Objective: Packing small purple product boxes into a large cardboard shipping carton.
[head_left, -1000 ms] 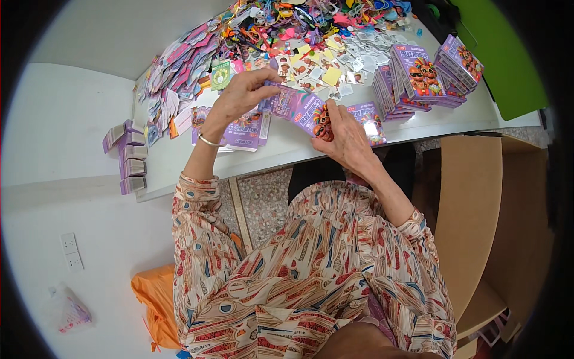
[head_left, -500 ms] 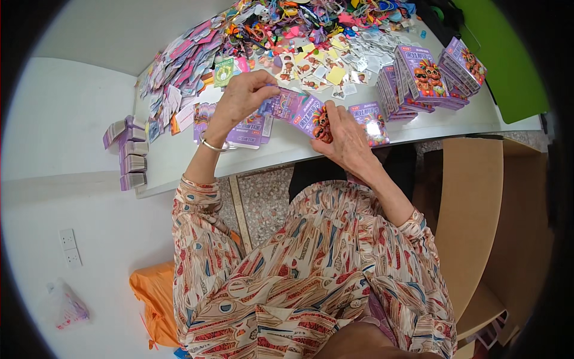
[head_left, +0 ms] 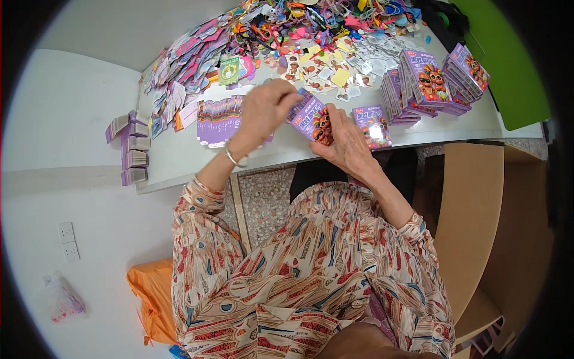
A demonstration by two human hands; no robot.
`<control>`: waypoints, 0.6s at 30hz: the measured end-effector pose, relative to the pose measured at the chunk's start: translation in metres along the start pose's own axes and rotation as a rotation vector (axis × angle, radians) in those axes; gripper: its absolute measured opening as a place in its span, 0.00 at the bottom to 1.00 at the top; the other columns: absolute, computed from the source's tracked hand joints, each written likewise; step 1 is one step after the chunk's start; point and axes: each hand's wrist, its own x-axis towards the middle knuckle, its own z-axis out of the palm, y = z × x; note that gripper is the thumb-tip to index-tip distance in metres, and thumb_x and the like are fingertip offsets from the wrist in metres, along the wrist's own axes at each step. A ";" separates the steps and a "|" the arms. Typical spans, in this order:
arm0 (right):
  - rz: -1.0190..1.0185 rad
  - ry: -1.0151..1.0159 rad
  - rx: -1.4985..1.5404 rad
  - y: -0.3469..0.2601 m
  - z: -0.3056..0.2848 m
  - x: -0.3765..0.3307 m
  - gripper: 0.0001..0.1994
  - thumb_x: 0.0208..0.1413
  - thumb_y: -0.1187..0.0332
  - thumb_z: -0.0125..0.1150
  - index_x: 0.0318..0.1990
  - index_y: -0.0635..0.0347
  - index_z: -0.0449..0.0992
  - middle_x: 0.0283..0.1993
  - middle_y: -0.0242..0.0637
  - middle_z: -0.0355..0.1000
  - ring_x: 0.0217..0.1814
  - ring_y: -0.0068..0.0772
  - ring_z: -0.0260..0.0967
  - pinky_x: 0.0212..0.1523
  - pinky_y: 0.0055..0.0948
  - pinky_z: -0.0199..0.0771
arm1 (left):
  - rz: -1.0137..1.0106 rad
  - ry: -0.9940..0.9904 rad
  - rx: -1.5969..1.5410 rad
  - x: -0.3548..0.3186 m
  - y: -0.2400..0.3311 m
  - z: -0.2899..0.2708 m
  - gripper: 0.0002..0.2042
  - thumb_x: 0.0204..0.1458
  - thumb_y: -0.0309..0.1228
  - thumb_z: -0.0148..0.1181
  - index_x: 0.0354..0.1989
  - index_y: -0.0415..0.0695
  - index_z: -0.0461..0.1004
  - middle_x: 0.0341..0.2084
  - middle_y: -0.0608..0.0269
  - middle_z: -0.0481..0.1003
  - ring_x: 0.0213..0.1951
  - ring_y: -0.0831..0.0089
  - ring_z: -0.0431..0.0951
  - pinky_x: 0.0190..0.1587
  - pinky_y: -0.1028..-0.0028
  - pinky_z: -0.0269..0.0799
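Closing in, the left hand (head_left: 269,109) is now at the upper-left end of the purple box (head_left: 310,123), mid-frame; far less shiny packet (head_left: 294,109) juts out — probably mostly inside. The right hand's (head_left: 350,145) fingers hold the box; the left's grip I cannot tell.

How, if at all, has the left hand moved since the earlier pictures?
Yes: against the green card on the desk, the left hand has moved rightward and toward the desk's near edge.

The held box (head_left: 310,121) is purple, the shirt (head_left: 335,239) patterned cream, red and blue.
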 end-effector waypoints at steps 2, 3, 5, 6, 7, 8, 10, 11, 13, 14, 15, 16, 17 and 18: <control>0.051 -0.030 -0.024 -0.001 -0.002 -0.001 0.39 0.41 0.61 0.67 0.58 0.72 0.55 0.42 0.56 0.66 0.44 0.56 0.67 0.45 0.44 0.68 | 0.018 0.056 0.034 -0.014 0.004 0.017 0.06 0.48 0.30 0.64 0.30 0.41 0.78 0.24 0.58 0.76 0.23 0.67 0.76 0.27 0.73 0.69; 0.049 -0.029 -0.025 0.000 -0.001 -0.001 0.39 0.41 0.61 0.67 0.58 0.72 0.55 0.42 0.56 0.66 0.44 0.56 0.67 0.45 0.44 0.68 | -0.010 0.079 0.064 -0.020 0.006 0.023 0.06 0.48 0.30 0.64 0.30 0.41 0.77 0.24 0.60 0.77 0.24 0.66 0.76 0.28 0.73 0.70; 0.062 -0.004 -0.086 0.003 0.002 -0.006 0.38 0.42 0.61 0.66 0.58 0.71 0.55 0.41 0.56 0.67 0.43 0.57 0.67 0.44 0.45 0.68 | 0.010 0.073 0.068 -0.023 0.006 0.026 0.06 0.50 0.29 0.62 0.31 0.39 0.77 0.25 0.60 0.78 0.27 0.66 0.78 0.31 0.73 0.72; 0.063 -0.005 -0.088 0.004 0.001 -0.005 0.38 0.42 0.61 0.66 0.58 0.71 0.55 0.41 0.56 0.67 0.43 0.57 0.67 0.44 0.45 0.68 | 0.010 0.072 0.065 -0.020 0.001 0.023 0.06 0.50 0.29 0.62 0.31 0.39 0.77 0.25 0.60 0.78 0.27 0.66 0.78 0.31 0.73 0.72; 0.068 0.030 -0.078 0.006 0.000 -0.005 0.37 0.42 0.61 0.66 0.57 0.71 0.56 0.41 0.56 0.67 0.43 0.57 0.68 0.44 0.46 0.68 | -0.031 0.036 -0.079 -0.014 -0.009 0.019 0.06 0.51 0.29 0.61 0.32 0.39 0.78 0.27 0.58 0.78 0.28 0.66 0.78 0.32 0.72 0.72; 0.068 0.064 -0.064 0.006 0.000 -0.007 0.36 0.42 0.61 0.66 0.56 0.71 0.56 0.41 0.56 0.67 0.42 0.57 0.68 0.43 0.47 0.69 | -0.075 0.001 -0.217 -0.007 -0.019 0.013 0.06 0.51 0.28 0.60 0.33 0.39 0.78 0.28 0.56 0.78 0.29 0.65 0.78 0.33 0.72 0.72; 0.088 0.061 -0.083 0.005 0.001 -0.006 0.35 0.42 0.61 0.65 0.55 0.70 0.57 0.40 0.56 0.67 0.42 0.57 0.68 0.43 0.47 0.69 | -0.087 0.021 -0.070 0.017 -0.058 0.005 0.08 0.50 0.30 0.59 0.35 0.39 0.78 0.30 0.54 0.78 0.30 0.62 0.78 0.34 0.70 0.72; 0.107 0.060 -0.102 0.006 0.002 -0.004 0.34 0.42 0.60 0.65 0.54 0.70 0.58 0.40 0.56 0.67 0.42 0.57 0.68 0.42 0.47 0.69 | -0.064 0.009 0.027 0.027 -0.082 0.005 0.09 0.50 0.31 0.60 0.34 0.38 0.78 0.30 0.53 0.78 0.30 0.61 0.78 0.34 0.69 0.72; 0.097 0.056 -0.110 0.003 0.007 -0.002 0.33 0.42 0.60 0.65 0.53 0.69 0.58 0.39 0.56 0.67 0.42 0.57 0.68 0.42 0.48 0.69 | -0.055 -0.031 0.163 0.031 -0.121 0.009 0.10 0.49 0.33 0.61 0.33 0.38 0.77 0.29 0.53 0.78 0.30 0.61 0.78 0.34 0.68 0.72; 0.105 0.051 -0.118 0.004 0.009 -0.002 0.33 0.42 0.59 0.65 0.52 0.69 0.59 0.39 0.55 0.67 0.42 0.57 0.69 0.42 0.48 0.69 | -0.042 -0.087 0.287 0.032 -0.130 0.014 0.12 0.48 0.35 0.61 0.32 0.38 0.77 0.27 0.53 0.78 0.29 0.60 0.78 0.34 0.67 0.71; 0.103 0.051 -0.119 0.003 0.009 -0.002 0.33 0.42 0.59 0.65 0.52 0.69 0.59 0.39 0.55 0.67 0.42 0.57 0.69 0.42 0.48 0.69 | -0.021 -0.111 0.197 0.031 -0.138 0.019 0.12 0.48 0.36 0.62 0.32 0.38 0.76 0.25 0.53 0.78 0.28 0.59 0.78 0.33 0.66 0.71; 0.098 0.053 -0.123 0.003 0.007 -0.002 0.33 0.42 0.59 0.65 0.52 0.69 0.58 0.39 0.55 0.67 0.41 0.58 0.69 0.42 0.48 0.69 | -0.015 -0.115 0.191 0.033 -0.135 0.021 0.12 0.48 0.36 0.62 0.32 0.38 0.76 0.25 0.53 0.78 0.28 0.59 0.78 0.33 0.66 0.71; 0.092 0.054 -0.126 0.003 0.007 -0.003 0.33 0.42 0.59 0.65 0.51 0.69 0.58 0.39 0.56 0.67 0.41 0.58 0.69 0.41 0.48 0.69 | -0.028 -0.116 0.188 0.034 -0.133 0.021 0.12 0.48 0.36 0.62 0.33 0.38 0.76 0.25 0.52 0.78 0.27 0.59 0.78 0.32 0.66 0.71; 0.096 0.055 -0.128 0.004 0.006 -0.003 0.33 0.42 0.59 0.65 0.51 0.69 0.58 0.39 0.56 0.67 0.41 0.58 0.69 0.41 0.48 0.69 | -0.042 -0.116 0.185 0.035 -0.131 0.020 0.12 0.48 0.35 0.61 0.34 0.38 0.76 0.25 0.52 0.78 0.27 0.58 0.78 0.32 0.66 0.71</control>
